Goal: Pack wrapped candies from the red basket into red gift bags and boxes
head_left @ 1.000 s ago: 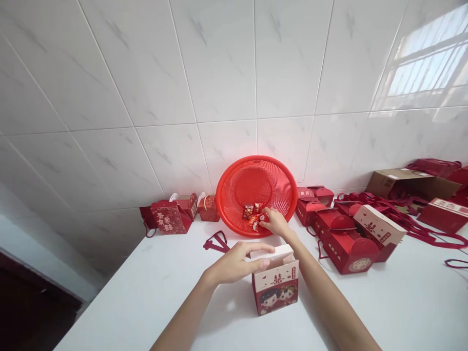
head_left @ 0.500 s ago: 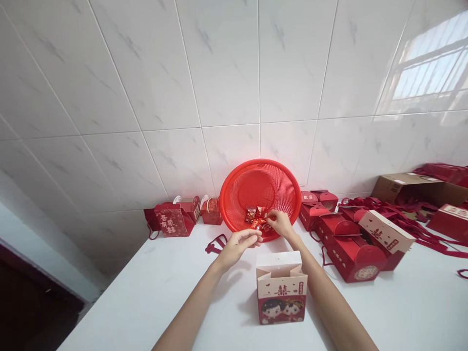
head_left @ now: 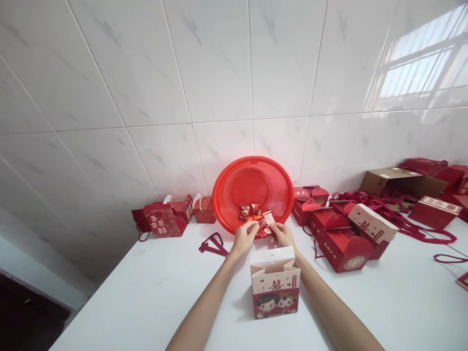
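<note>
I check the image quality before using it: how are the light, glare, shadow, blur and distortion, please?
Head view: window glare washes out the wall at upper right; a soft shadow lies left of the open box on the table; tile lines slant towards the sides, suggesting wide-angle distortion; packets look slightly soft; the lower-left corner is dark.

A white table (head_left: pixel 157 302) bears a red basket (head_left: pixel 252 187), red gift boxes (head_left: pixel 341 248), dark red ribbons (head_left: pixel 405 224) and a cardboard box (head_left: pixel 371 182)

White marbled wall (head_left: pixel 219 63), reflected window (head_left: pixel 417 68).
</note>
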`<state>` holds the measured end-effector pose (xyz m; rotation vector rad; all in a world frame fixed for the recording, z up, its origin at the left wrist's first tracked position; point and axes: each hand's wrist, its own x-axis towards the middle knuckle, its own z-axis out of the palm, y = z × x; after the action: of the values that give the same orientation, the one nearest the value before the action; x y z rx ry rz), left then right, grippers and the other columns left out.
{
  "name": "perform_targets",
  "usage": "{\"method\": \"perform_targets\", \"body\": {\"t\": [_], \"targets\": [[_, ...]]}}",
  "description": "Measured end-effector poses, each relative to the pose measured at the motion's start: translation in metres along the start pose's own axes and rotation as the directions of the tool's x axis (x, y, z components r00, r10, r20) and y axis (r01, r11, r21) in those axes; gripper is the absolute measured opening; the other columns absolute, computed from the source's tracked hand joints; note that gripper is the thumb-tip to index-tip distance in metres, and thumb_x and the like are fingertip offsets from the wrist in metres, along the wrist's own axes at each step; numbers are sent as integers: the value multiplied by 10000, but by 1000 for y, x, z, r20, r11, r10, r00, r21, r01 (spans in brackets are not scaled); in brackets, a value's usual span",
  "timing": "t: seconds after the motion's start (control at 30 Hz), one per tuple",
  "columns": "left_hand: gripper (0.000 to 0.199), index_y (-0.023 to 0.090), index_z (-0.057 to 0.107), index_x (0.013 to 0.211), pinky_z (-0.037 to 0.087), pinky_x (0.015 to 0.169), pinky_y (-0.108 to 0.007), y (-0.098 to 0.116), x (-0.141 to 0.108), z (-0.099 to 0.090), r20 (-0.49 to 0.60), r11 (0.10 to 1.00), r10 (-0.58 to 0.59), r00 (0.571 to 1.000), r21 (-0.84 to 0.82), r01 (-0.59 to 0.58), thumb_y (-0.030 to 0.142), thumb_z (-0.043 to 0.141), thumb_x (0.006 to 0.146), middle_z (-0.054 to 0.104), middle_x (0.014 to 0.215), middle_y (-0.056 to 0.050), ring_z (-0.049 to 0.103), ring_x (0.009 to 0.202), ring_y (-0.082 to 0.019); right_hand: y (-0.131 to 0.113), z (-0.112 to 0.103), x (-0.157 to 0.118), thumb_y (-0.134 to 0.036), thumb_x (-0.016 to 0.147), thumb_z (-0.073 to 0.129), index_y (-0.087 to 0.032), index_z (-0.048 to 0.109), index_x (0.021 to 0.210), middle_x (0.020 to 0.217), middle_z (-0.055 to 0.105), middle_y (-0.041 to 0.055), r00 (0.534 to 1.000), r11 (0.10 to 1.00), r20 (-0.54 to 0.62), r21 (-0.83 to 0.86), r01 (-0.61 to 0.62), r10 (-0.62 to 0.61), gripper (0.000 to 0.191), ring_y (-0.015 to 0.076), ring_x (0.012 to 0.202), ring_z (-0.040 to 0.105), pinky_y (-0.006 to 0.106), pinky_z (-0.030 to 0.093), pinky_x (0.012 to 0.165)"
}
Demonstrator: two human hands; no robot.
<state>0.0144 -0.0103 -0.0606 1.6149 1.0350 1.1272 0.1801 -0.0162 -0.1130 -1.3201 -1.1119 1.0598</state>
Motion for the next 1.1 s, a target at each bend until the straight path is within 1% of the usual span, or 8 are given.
{"method": "perform_targets", "body": {"t": [0.2, 0.37, 0.43, 0.53, 0.67, 0.8, 0.9, 1.1], "targets": [[369, 137, 730, 973, 544, 890, -412, -15, -13, 15, 77, 991, -76, 994, -105, 84, 310, 845, 668, 751, 1031, -135, 705, 947, -272, 12, 8, -17, -473, 959, 577, -137, 618, 892, 715, 605, -27, 994, 989, -99, 133, 69, -56, 345, 75, 521, 532, 213, 469, 504], [492, 133, 688, 1060, 534, 930, -413, -25, -20, 19, 31, 968, -104, 994, -224, 108, 427, 832, 692, 713, 1150, -166, 684, 1045, -275, 7, 12, -21, -721, 708, 685, -170, 616, 795, 687, 645, 3, 989, 974, -101, 191, 123, -106, 562, 128, 528, 567, 258, 446, 502], [533, 136, 679, 1060, 528, 934, -401, -26, -20, 19, 0, 961, -114, 993, -254, 110, 467, 834, 672, 709, 1150, -166, 681, 1044, -271, 6, 12, -21, -677, 719, 715, -167, 614, 768, 663, 639, -8, 992, 975, -59, 190, 117, -108, 522, 128, 544, 580, 261, 467, 538], [569, 148, 676, 1020, 526, 906, -370, -26, -20, 20, -24, 953, -121, 992, -282, 109, 505, 853, 614, 710, 1123, -152, 680, 1006, -253, 8, 10, -21, -492, 888, 664, -144, 608, 772, 654, 605, -36, 996, 982, 4, 169, 87, -89, 371, 97, 555, 571, 247, 493, 576], [526, 147, 674, 881, 518, 734, -302, -24, -23, 22, -5, 957, -123, 992, -265, 118, 568, 832, 607, 720, 908, -95, 659, 800, -197, 13, 7, -18, -374, 968, 599, -129, 628, 908, 779, 628, -14, 998, 989, 32, 143, 48, -53, 254, 98, 628, 595, 250, 526, 608], [516, 130, 642, 708, 404, 541, -244, -23, -28, 24, 65, 965, -114, 991, -232, 126, 628, 771, 664, 639, 663, -24, 529, 582, -131, 12, 5, -18, -403, 973, 583, -130, 633, 953, 828, 635, -3, 998, 991, 49, 127, 36, -43, 278, 113, 672, 609, 267, 534, 637], [548, 118, 661, 753, 383, 549, -238, -24, -30, 24, 102, 967, -91, 991, -227, 113, 656, 741, 686, 641, 693, -24, 509, 598, -126, 5, 4, -23, -473, 959, 565, -194, 629, 865, 810, 654, 20, 996, 991, 67, 128, 49, -57, 302, 132, 673, 601, 291, 521, 656], [568, 113, 677, 848, 426, 628, -257, -30, -31, 27, 109, 970, -53, 993, -231, 77, 673, 683, 748, 663, 776, -48, 550, 687, -158, -11, 11, -35, -598, 848, 536, -275, 582, 712, 825, 705, 152, 992, 987, 83, 140, 82, -95, 353, 264, 690, 647, 422, 470, 625]]}}
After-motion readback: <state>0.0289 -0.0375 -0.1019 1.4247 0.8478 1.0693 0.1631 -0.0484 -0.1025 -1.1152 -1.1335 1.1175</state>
